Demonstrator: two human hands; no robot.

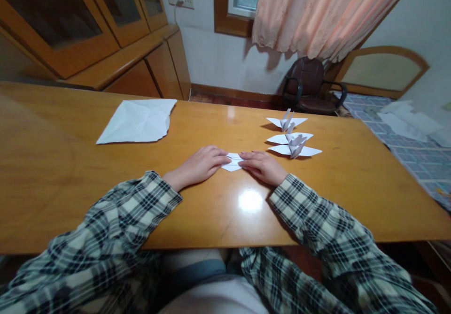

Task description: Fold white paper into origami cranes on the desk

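A small folded piece of white paper [231, 165] lies on the table in front of me, its pointed end toward me and crease lines showing. My left hand [204, 162] grips its left side, with the thumb over the paper and the fingers along the far edge. From the right, my right hand [265, 166] holds the opposite side in the same way, fingers together. Both hands cover the paper's side edges. Three white paper cranes [295, 150] stand in a column beyond my right hand, wings spread.
A creased white paper sheet [139, 119] lies flat at the back left of the shiny wooden table [211, 215]. Beyond the table are a wooden cabinet [148, 72], a brown armchair [306, 81] and a pink curtain [310, 13]. A bed with a checked cover [401, 140] stands at the right.
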